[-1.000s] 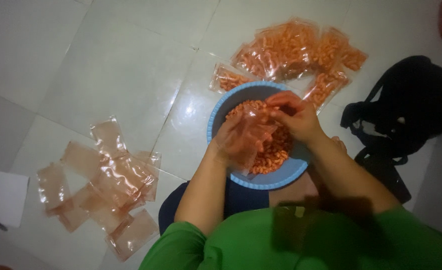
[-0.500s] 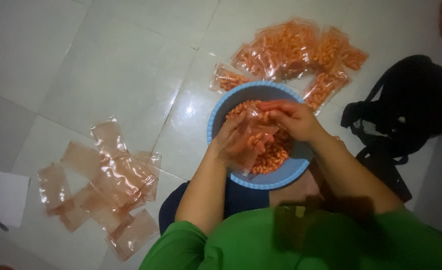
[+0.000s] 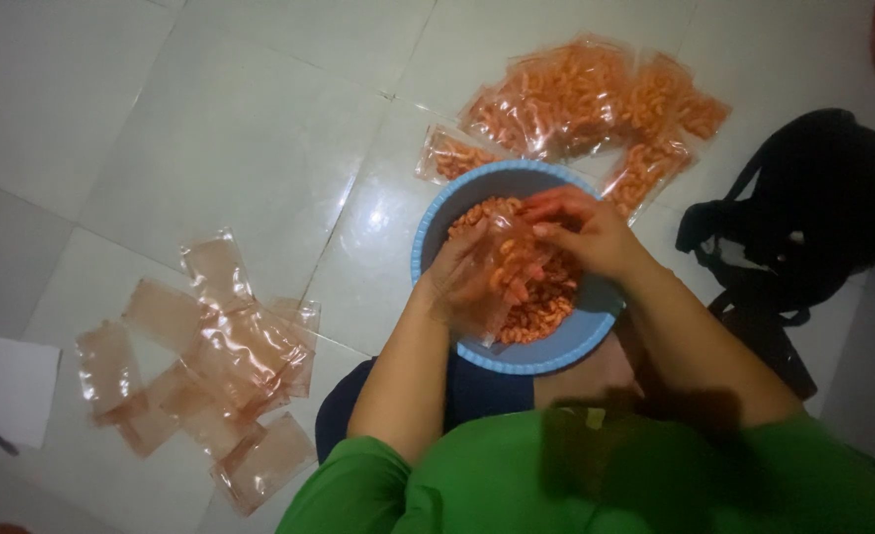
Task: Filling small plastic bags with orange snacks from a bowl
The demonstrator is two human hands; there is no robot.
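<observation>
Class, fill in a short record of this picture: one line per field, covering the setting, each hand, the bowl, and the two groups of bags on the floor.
Setting: pale tiled floor, seen from above
Left hand: holds a small clear bag over the bowl
Right hand: fingers at the bag's mouth, over the snacks
Bowl: blue bowl holding orange curled snacks
Filled bags: clustered beyond the bowl
Empty bags: scattered to the person's left
Other: black bag to the right; white sheet at the left edge
</observation>
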